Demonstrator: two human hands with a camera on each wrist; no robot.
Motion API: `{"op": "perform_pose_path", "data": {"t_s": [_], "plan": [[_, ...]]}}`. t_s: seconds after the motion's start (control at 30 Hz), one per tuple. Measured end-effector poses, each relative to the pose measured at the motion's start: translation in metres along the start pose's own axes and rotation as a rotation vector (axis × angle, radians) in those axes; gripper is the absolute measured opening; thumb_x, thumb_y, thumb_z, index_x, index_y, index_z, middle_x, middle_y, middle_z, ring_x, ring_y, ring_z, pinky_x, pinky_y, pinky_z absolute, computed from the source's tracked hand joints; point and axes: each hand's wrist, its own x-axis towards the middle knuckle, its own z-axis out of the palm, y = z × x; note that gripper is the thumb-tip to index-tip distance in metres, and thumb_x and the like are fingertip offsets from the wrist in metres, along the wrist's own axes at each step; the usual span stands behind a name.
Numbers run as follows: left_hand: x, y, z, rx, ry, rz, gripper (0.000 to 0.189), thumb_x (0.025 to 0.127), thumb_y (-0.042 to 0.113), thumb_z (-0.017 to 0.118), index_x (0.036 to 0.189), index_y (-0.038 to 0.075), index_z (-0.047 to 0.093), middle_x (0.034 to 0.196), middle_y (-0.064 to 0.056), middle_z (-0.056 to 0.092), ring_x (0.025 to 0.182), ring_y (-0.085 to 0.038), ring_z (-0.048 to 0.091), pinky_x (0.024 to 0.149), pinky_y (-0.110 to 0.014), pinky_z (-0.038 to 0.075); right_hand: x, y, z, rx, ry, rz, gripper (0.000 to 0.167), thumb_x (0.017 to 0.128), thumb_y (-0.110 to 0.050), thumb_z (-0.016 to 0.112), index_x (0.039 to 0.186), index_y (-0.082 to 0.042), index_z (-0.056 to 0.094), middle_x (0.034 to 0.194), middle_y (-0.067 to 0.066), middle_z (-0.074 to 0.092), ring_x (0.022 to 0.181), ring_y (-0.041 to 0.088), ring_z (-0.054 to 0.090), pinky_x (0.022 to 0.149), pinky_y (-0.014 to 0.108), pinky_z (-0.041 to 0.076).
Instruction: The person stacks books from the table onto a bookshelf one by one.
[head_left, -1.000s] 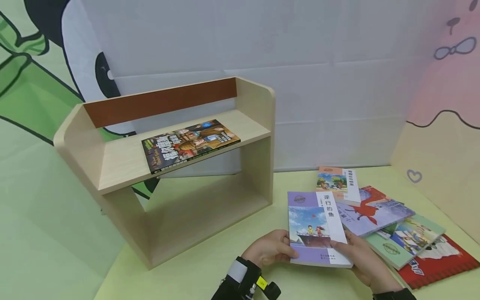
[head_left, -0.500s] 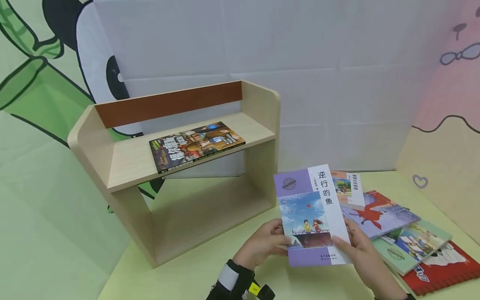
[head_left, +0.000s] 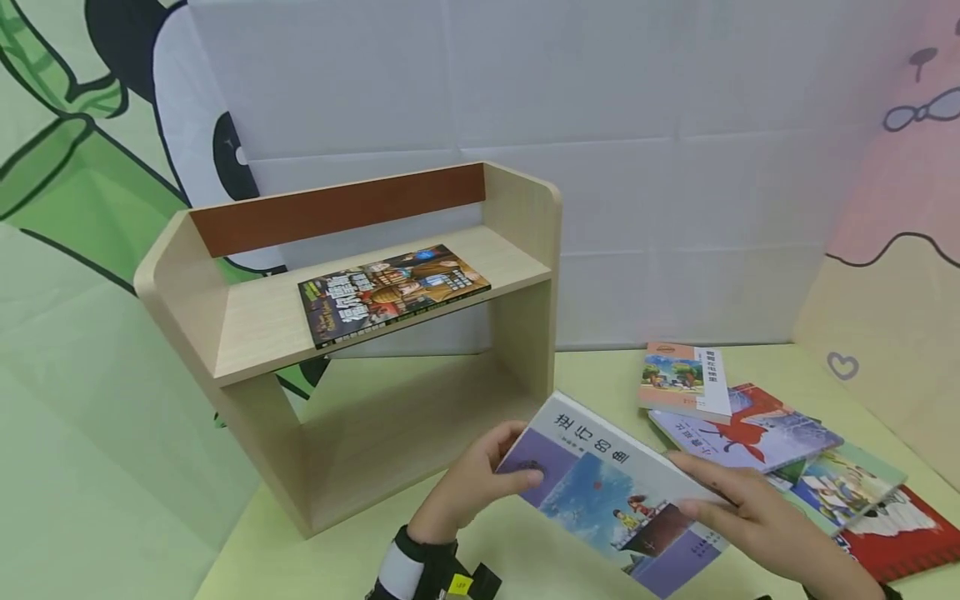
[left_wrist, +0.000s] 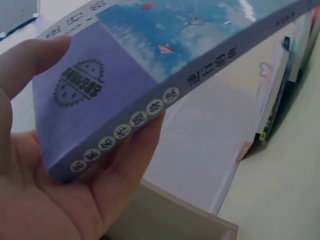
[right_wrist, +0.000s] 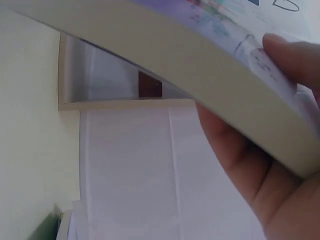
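Observation:
Both hands hold a purple-and-white paperback book [head_left: 600, 492] with a blue sky picture on its cover, turned at a slant in front of the shelf. My left hand [head_left: 480, 479] grips its top-left corner, thumb on the cover and fingers underneath, as the left wrist view shows beside the lettered spine [left_wrist: 135, 120]. At the opposite end, my right hand [head_left: 757, 508] pinches the book with thumb on the cover and fingers behind. In the right wrist view the page edges [right_wrist: 200, 80] face the camera.
A pale wooden bookshelf [head_left: 521, 333] stands at the left, a dark-covered comic book [head_left: 390, 292] lying on its upper board. Several books, including an orange one [head_left: 678, 379], a purple one [head_left: 750, 429] and a red one [head_left: 892, 533], lie overlapping on the yellow-green table [head_left: 600, 371] at right.
The purple-and-white book was lifted upright, then rotated clockwise and lowered to a slant. My left hand moved from its lower left edge to its top end; the right hand shifted slightly right.

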Motion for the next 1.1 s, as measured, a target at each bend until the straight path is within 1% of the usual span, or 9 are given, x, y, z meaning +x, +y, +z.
{"op": "perform_pose_path", "data": {"t_s": [0.13,0.33,0.43,0.57,0.67,0.8,0.9,1.0,1.1], "plan": [[-0.013,-0.009,0.008,0.106,-0.034,-0.018,0.050,0.091,0.016,0.070,0.137,0.011,0.051,0.122,-0.012,0.062,0.100,-0.019,0.063,0.082,-0.031,0.053,0.008,-0.005,-0.004,-0.045,-0.075,-0.069,0.061,0.087,0.014,0.058,0.144,-0.005,0.046,0.122,-0.002,0.065,0.086,0.006,0.063,0.057,0.021,0.050],[-0.030,-0.024,0.014,0.138,0.066,-0.016,0.043,0.095,0.017,0.064,0.135,0.008,0.053,0.121,-0.015,0.063,0.098,-0.018,0.065,0.081,-0.031,0.055,0.022,-0.009,-0.003,-0.123,-0.126,-0.038,0.052,0.089,0.003,0.064,0.138,-0.012,0.054,0.108,0.000,0.070,0.073,0.000,0.057,0.051,0.017,0.042],[-0.035,-0.028,0.012,0.124,0.134,0.011,0.043,0.096,0.017,0.062,0.135,0.004,0.051,0.120,-0.019,0.063,0.098,-0.019,0.065,0.081,-0.032,0.054,0.029,-0.008,-0.001,-0.137,-0.093,0.031,0.040,0.089,-0.003,0.067,0.128,-0.011,0.059,0.100,0.000,0.071,0.070,-0.001,0.055,0.049,0.019,0.043],[-0.039,-0.030,0.008,0.108,0.249,0.032,0.044,0.095,0.017,0.063,0.133,0.000,0.050,0.116,-0.022,0.063,0.096,-0.019,0.065,0.080,-0.032,0.054,0.036,-0.005,0.002,-0.130,0.039,0.131,0.034,0.088,-0.006,0.070,0.120,-0.012,0.062,0.100,-0.001,0.068,0.074,0.002,0.058,0.050,0.023,0.046],[-0.042,-0.030,0.006,0.047,0.340,0.030,0.045,0.094,0.014,0.064,0.132,-0.003,0.049,0.113,-0.020,0.063,0.094,-0.018,0.065,0.080,-0.033,0.053,0.038,-0.001,0.006,0.022,0.120,0.198,0.041,0.091,-0.002,0.064,0.131,-0.007,0.054,0.113,-0.003,0.063,0.084,0.004,0.062,0.057,0.025,0.051],[-0.048,-0.030,0.002,-0.027,0.473,0.027,0.044,0.094,0.011,0.063,0.131,-0.006,0.047,0.111,-0.012,0.064,0.093,-0.018,0.065,0.084,-0.032,0.052,0.042,0.004,0.019,0.293,0.150,0.269,0.052,0.097,0.001,0.053,0.144,0.004,0.031,0.126,-0.005,0.059,0.104,0.006,0.063,0.076,0.025,0.055],[-0.053,-0.030,-0.003,-0.087,0.547,0.040,0.041,0.096,0.013,0.060,0.130,-0.005,0.045,0.110,-0.003,0.063,0.098,-0.017,0.064,0.087,-0.030,0.050,0.048,0.005,0.035,0.274,0.159,0.293,0.050,0.098,-0.004,0.055,0.141,0.007,0.032,0.126,0.006,0.063,0.108,0.005,0.061,0.083,0.024,0.053],[-0.057,-0.031,-0.008,-0.174,0.601,0.065,0.033,0.098,0.012,0.056,0.128,0.001,0.048,0.110,0.002,0.062,0.101,-0.014,0.062,0.090,-0.027,0.049,0.058,0.002,0.051,0.165,0.184,0.312,0.047,0.096,-0.009,0.060,0.137,0.004,0.042,0.121,0.016,0.063,0.103,0.007,0.062,0.082,0.025,0.054],[-0.062,-0.031,-0.011,-0.242,0.674,0.083,0.020,0.099,0.012,0.055,0.119,0.010,0.053,0.104,0.006,0.062,0.097,-0.010,0.061,0.087,-0.024,0.049,0.072,0.000,0.064,0.152,0.217,0.339,0.046,0.094,-0.007,0.062,0.137,-0.001,0.044,0.117,0.019,0.064,0.098,0.015,0.064,0.077,0.029,0.056]]}}
